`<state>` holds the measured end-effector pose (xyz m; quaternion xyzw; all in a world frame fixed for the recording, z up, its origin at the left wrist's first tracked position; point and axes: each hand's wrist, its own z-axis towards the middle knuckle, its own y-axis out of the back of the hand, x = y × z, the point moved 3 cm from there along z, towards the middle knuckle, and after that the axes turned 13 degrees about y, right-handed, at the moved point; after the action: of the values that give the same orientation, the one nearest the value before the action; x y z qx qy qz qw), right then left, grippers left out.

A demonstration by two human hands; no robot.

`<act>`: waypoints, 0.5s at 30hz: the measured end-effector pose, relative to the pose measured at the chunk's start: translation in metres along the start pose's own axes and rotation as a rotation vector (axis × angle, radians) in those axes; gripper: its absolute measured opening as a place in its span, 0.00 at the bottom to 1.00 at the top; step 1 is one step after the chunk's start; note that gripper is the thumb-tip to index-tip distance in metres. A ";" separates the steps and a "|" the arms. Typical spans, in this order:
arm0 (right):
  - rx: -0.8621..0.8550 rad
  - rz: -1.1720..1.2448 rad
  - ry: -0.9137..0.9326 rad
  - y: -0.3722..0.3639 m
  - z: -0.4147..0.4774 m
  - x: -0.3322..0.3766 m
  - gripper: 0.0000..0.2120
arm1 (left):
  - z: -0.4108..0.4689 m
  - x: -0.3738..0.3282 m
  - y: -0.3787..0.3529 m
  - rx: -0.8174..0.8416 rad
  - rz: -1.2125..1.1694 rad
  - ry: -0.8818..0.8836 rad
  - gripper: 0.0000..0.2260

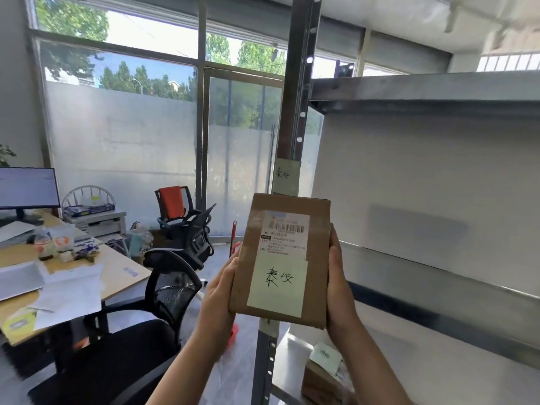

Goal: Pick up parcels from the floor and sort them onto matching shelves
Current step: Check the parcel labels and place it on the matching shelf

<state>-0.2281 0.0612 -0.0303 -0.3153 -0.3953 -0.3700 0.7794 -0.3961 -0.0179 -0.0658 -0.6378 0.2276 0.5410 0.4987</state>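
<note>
Left hand (217,299) and right hand (340,290) clamp sides of brown cardboard parcel with white labels (282,261), fingers hidden behind. Parcel upright beside grey metal shelf post (295,112); bare grey shelf (438,276) just right.

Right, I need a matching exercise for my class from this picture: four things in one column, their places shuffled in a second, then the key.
Things
1. cardboard parcel
2. paper tag
3. monitor
4. orange-backed chair

Places
A. on the desk, far left
B. held between the left hand and right hand
C. taped to the shelf post
D. in front of the window

Pairs: 1-B, 2-C, 3-A, 4-D
</note>
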 end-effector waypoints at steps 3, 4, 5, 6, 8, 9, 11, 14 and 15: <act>-0.003 -0.006 0.024 0.001 0.004 0.001 0.33 | 0.006 0.005 -0.001 0.003 -0.020 -0.004 0.19; -0.014 -0.012 0.022 0.002 0.004 0.001 0.30 | 0.007 0.007 -0.002 0.007 -0.022 -0.003 0.18; -0.025 -0.017 0.021 0.003 0.003 0.001 0.24 | 0.007 0.008 -0.002 0.013 -0.020 0.000 0.18; -0.035 -0.011 0.013 0.002 0.001 0.002 0.18 | 0.006 0.009 -0.001 0.021 -0.024 0.001 0.18; -0.046 0.022 -0.029 0.003 0.000 0.000 0.17 | 0.008 0.011 0.002 0.042 -0.025 0.004 0.18; -0.050 0.025 -0.052 0.003 0.000 0.000 0.17 | 0.010 0.012 0.002 0.050 -0.019 0.006 0.18; -0.053 0.044 -0.076 0.000 0.000 -0.003 0.19 | 0.014 0.014 0.005 0.055 -0.008 0.010 0.19; -0.045 0.029 -0.115 -0.007 0.001 -0.009 0.20 | 0.021 0.018 0.013 0.047 -0.025 0.036 0.18; -0.049 0.023 -0.108 -0.009 0.003 -0.011 0.20 | 0.023 0.019 0.015 0.046 -0.034 0.045 0.18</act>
<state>-0.2410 0.0624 -0.0370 -0.3580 -0.4239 -0.3532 0.7533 -0.4136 0.0012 -0.0877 -0.6419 0.2404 0.5126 0.5171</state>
